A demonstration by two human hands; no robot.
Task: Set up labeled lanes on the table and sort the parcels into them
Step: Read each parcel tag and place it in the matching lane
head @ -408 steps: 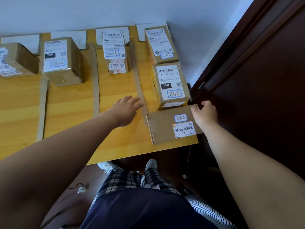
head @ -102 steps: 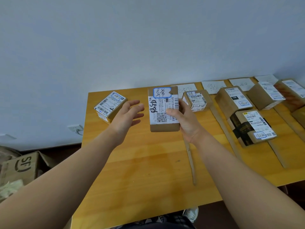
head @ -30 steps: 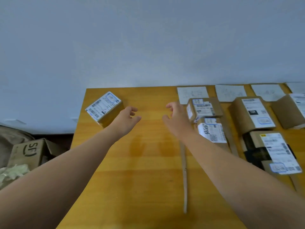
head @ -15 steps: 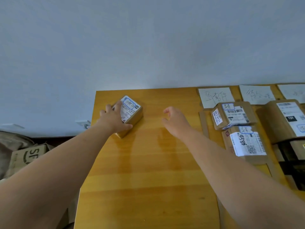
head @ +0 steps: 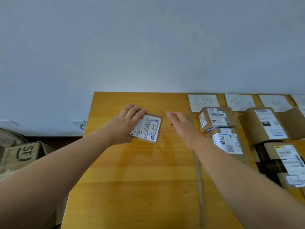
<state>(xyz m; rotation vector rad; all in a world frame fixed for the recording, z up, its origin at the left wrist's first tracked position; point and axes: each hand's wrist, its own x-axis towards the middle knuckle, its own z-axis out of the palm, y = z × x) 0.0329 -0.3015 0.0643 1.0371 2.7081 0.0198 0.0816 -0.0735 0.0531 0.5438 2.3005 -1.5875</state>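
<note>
Weight seems slight in the small parcel (head: 147,128), a stiff cardboard box with a glossy white label (head: 142,129) on top. The left hand (head: 126,125) grips it by its left end, fingers (head: 135,111) curled over the far edge. The right hand (head: 179,123) hangs released just to the right of it, fingers relaxed and holding nothing, with sorted parcels (head: 216,119) lying further to its right. I judge the bare cardboard sides the surest hold, since the label may be slick and the box could pivot in a one-ended grip.
</note>
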